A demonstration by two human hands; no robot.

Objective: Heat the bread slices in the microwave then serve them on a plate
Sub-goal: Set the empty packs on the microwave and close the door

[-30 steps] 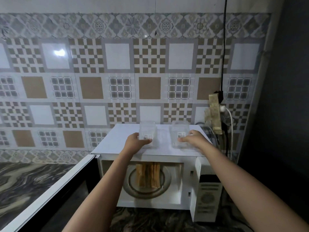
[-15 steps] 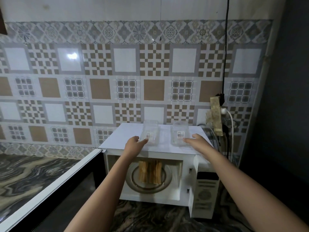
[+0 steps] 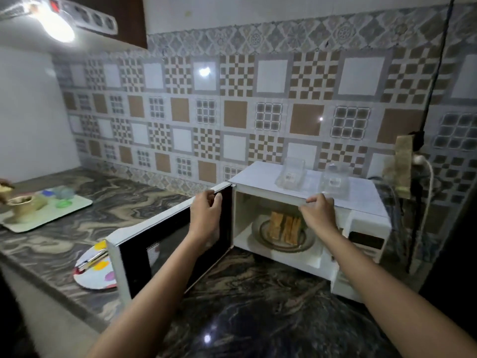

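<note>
A white microwave (image 3: 361, 200) stands on the dark marble counter with its door (image 3: 165, 244) swung open to the left. Inside, several bread slices (image 3: 284, 226) stand upright on the round turntable plate (image 3: 302, 244). My left hand (image 3: 206, 215) grips the top edge of the open door near its hinge. My right hand (image 3: 318, 211) holds the front top edge of the microwave, fingers curled over the rim above the opening. A white plate with coloured dots (image 3: 94, 270) lies on the counter left of the door, partly hidden by it.
Two clear plastic containers (image 3: 290, 174) (image 3: 334, 180) sit on the microwave top. A pale tray (image 3: 49, 213) with small cups and a mortar stands at far left. Cables and a plug (image 3: 419, 161) hang at the right, beside a dark wall.
Both hands left the clear containers on the microwave top. The left hand now grips the door, the right holds the front top edge. The view has swung left.
</note>
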